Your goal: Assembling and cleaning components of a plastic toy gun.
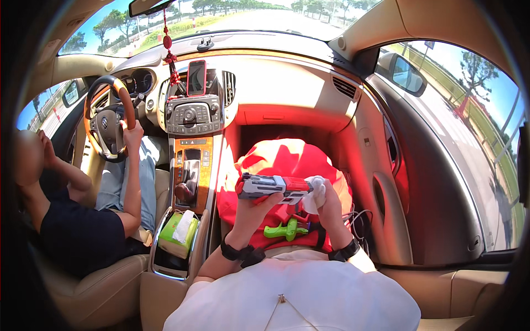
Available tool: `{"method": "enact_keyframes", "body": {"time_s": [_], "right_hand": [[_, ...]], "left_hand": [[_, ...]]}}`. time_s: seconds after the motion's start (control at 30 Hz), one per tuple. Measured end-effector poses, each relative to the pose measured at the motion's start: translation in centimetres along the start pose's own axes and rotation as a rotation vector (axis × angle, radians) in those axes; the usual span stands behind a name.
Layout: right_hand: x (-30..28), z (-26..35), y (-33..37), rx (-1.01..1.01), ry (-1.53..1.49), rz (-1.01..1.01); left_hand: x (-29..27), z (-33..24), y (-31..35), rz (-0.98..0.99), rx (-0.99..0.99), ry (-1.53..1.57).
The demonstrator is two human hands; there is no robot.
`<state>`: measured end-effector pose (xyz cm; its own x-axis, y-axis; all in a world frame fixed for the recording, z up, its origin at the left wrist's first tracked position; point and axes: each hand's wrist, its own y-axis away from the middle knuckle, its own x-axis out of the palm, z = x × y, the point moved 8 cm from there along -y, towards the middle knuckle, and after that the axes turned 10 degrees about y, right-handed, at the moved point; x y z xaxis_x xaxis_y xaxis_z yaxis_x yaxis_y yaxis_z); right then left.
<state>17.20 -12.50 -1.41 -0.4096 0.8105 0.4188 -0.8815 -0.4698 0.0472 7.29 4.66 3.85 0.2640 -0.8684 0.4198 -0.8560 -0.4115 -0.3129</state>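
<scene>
**Plastic toy gun (280, 185) and white tissue (316, 194), held above a red cloth**

Grey, white and red, the long, ridged gun lies level over the middle of the cloth (276, 154), its far tip toward the left edge. The left hand (259, 208) is clamped round its grey-white body from below. The right hand (330, 205) is closed on the crumpled, soft tissue, which touches the gun's red end. Both hands are apart, the gun spanning them. Each wrist wears one black band, two in all.

Near the cloth's lower edge lies a second toy, a smooth lime-green pistol shape (284, 230), partly hidden by red parts.

Left of the cloth, one open bin (170, 266) with a shiny rim holds one soft green-and-white pack (176, 238); a single white sheet sticks out of its top. Ahead, one dark phone (196, 78) with a red frame stands above the button panel (189, 115). Beside the console, a person (83, 237) has one hand on the two-tone wheel (128, 105).
</scene>
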Motion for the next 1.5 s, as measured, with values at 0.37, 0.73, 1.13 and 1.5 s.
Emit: {"method": "enact_keyframes", "body": {"time_s": [0.37,0.73,1.13,1.5], "right_hand": [[-1.6,-0.4,-1.6,-0.454,0.727,-0.015],[-0.1,1.1,-0.8,-0.583,0.742,-0.078],[2.5,0.9,0.9,-0.363,0.878,0.146],[0.5,1.8,-1.1,-0.493,0.471,0.06]], "left_hand": [[1.2,6.8,-1.2,0.092,-0.156,0.101],[0.8,12.3,-1.6,0.034,-0.234,0.285],[4.0,8.9,0.5,0.443,-0.446,0.352],[2.7,7.3,-1.9,0.39,-0.276,0.206]]}}
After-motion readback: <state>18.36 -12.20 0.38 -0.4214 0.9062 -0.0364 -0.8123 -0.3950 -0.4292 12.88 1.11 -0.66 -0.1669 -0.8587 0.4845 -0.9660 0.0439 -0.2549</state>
